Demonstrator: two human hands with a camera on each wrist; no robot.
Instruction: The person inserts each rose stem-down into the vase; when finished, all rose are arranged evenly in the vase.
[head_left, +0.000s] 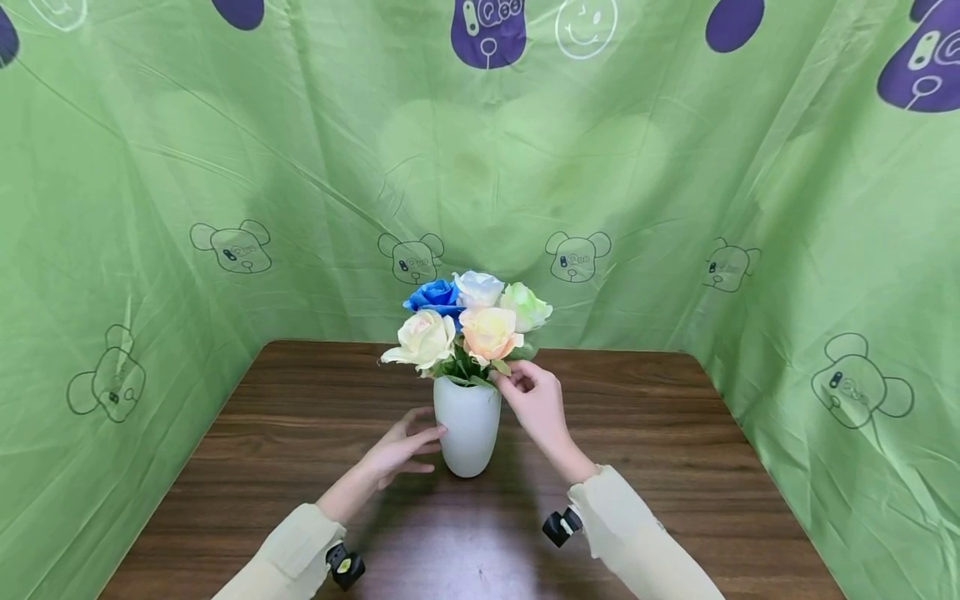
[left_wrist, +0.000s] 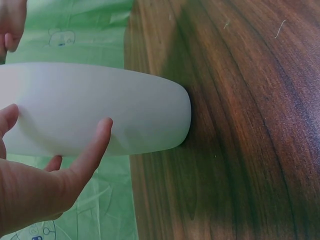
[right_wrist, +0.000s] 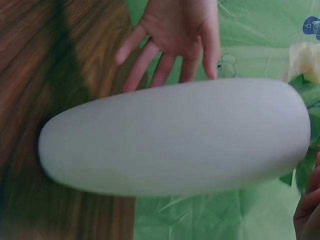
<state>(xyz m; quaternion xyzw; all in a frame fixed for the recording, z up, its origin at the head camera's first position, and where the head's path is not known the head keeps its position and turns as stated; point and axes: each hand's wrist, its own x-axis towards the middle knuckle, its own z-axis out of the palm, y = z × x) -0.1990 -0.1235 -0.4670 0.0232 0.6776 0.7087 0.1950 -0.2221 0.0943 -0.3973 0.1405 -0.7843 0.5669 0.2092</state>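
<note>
A white vase [head_left: 467, 429] stands upright on the table, holding several roses and green leaves. My left hand [head_left: 405, 450] is at the vase's left side, fingers spread and relaxed, thumb at its wall. In the right wrist view, the left hand [right_wrist: 177, 32] has its fingertips beside or partly behind the vase [right_wrist: 175, 140]. At the rim's right side, my right hand [head_left: 536, 396] pinches a leaf [head_left: 501, 367] under the peach rose [head_left: 490, 333] between thumb and forefinger. Also in the bunch are a cream rose [head_left: 423, 340], blue rose [head_left: 433, 296], white rose [head_left: 478, 289] and green rose [head_left: 527, 307].
The brown wood-grain table [head_left: 300, 417] carries the vase near its middle. Green printed cloth [head_left: 322, 167] hangs behind the table and on both sides. A small black camera sits at the left wrist [head_left: 345, 567] and another at the right wrist [head_left: 561, 527].
</note>
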